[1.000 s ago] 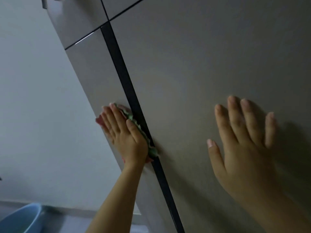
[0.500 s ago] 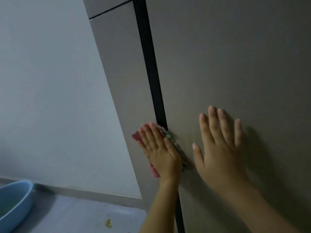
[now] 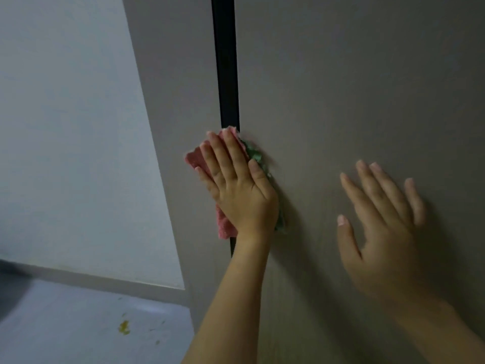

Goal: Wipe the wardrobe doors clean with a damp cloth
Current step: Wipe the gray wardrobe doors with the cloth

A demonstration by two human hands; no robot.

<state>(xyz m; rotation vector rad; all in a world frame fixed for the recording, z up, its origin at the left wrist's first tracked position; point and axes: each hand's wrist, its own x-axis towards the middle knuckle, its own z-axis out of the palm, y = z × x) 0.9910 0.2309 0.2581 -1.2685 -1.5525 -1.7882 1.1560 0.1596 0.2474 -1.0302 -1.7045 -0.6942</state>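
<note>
We pressed the cloth (image 3: 199, 161) flat under our left hand (image 3: 237, 189), fingers (image 3: 214, 158) straight and together, pinning it over the dark seam (image 3: 226, 64) between the wardrobe doors (image 3: 341, 88), likely so the strip and both edges got wiped at once. Right hand (image 3: 380, 232) lay off to the side, fingers spread and holding nothing, apparently bracing the panel. Both forearms reached up from below.
</note>
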